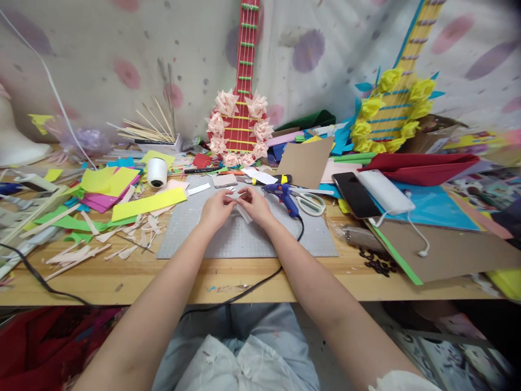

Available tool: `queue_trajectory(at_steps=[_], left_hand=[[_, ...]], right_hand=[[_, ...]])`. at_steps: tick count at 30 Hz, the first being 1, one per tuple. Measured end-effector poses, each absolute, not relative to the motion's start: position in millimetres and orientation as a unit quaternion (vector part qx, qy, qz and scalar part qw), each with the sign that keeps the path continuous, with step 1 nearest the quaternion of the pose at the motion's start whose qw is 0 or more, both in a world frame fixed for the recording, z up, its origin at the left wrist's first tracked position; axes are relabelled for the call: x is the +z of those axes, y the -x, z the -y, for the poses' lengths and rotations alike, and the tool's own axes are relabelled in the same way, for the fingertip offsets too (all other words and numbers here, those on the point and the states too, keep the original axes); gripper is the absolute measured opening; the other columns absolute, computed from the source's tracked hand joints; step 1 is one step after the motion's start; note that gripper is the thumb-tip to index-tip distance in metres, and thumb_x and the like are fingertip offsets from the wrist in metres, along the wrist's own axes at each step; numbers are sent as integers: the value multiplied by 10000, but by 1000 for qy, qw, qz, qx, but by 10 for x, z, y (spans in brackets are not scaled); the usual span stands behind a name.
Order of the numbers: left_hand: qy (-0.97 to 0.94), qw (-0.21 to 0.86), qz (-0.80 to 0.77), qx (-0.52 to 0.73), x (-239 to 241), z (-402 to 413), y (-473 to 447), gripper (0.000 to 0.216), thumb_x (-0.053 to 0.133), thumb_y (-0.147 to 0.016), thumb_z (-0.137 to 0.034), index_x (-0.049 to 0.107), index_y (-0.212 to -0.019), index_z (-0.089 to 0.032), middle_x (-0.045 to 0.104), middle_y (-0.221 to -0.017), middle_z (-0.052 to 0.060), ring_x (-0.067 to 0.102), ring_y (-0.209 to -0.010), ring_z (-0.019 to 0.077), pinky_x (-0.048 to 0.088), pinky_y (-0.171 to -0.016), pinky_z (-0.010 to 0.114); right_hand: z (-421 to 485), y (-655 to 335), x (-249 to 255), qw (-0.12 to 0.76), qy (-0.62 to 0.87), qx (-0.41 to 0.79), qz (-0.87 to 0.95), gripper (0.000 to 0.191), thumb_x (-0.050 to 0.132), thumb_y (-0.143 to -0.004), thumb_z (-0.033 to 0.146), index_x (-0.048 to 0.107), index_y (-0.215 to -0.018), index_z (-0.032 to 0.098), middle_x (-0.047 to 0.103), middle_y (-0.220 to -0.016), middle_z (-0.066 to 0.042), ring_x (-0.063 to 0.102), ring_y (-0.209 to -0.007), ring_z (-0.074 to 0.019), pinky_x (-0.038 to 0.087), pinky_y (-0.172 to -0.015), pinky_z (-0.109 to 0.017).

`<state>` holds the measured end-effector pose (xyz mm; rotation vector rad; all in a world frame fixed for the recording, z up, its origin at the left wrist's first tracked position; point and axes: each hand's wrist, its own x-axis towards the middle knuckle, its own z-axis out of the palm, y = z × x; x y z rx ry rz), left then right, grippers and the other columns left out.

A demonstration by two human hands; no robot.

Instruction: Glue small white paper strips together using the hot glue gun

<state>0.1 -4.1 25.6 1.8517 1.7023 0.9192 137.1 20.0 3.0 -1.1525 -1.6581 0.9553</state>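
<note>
Over the grey cutting mat (191, 233), my left hand (218, 208) and my right hand (254, 204) meet fingertip to fingertip. Both are closed in a pinch on a small strip of white paper (245, 214), whose lower end hangs below the right fingers. Part of the strip is hidden behind the fingers. Just right of my right hand lies a blue hot glue gun (288, 200), with a pair of white-handled scissors (311, 203) beside it. Another white paper strip (198, 189) rests on the mat left of my hands.
Left are a thread spool (157, 172), a yellow paper strip (148, 203) and peach scraps. A red paper guitar (244, 119) and a yellow one (391, 114) stand behind. Right lie a black phone (355, 194), a white power bank (386, 191) and cardboard (451, 247). A black cord (260, 283) crosses the front edge.
</note>
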Motion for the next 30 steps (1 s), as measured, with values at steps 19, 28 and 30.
queue_trajectory(at_steps=[19,28,30], left_hand=[[-679,164,-655,287,412,30,-116,360,579,-671,-200,480,-1014,-241,669,-742,-16,601,-691,158,372,-595,250],[-680,122,-669,274,402,89,-152,369,568,-690,-216,463,-1041,-255,667,-766,-14,607,-720,180,369,-601,261],[-678,119,-673,271,414,100,-162,375,565,-691,-212,460,-1048,-255,667,-771,-12,609,-729,186,371,-605,266]], right_hand=[[-171,-1375,18,479,463,466,582,325,584,-632,238,429,-918,214,579,-689,56,565,-660,-110,433,-702,-288],[-180,-1354,-5,485,458,488,562,336,583,-615,205,414,-905,213,561,-672,61,553,-642,-103,437,-700,-285],[-182,-1349,-7,491,461,484,559,350,593,-610,213,409,-907,212,560,-672,62,552,-643,-103,436,-710,-291]])
